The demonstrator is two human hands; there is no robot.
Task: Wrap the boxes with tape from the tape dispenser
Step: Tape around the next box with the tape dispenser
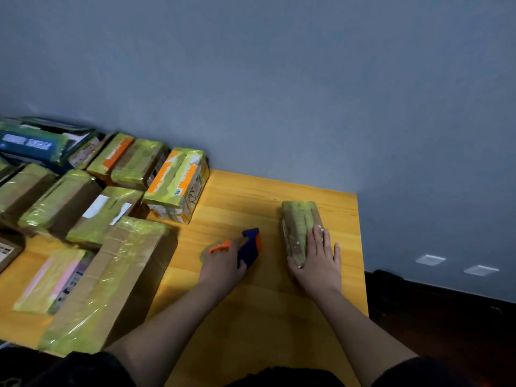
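A wooden table (279,303) is seen at centre frame, with taped boxes (97,219) crowded at left. A small box (297,227), already banded with tape, is pressed flat at right of centre under the spread right hand (317,261). The tape dispenser (250,247) is gripped by the curled left hand (223,263). If pressure is eased, the box could be dragged askew by the tape.

The table (229,208) is seen as smooth, yellowish wood with faint grain. Cardboard boxes (117,275) at the left are covered in glossy, wrinkled tape. A matt wall (279,79) is shown behind.
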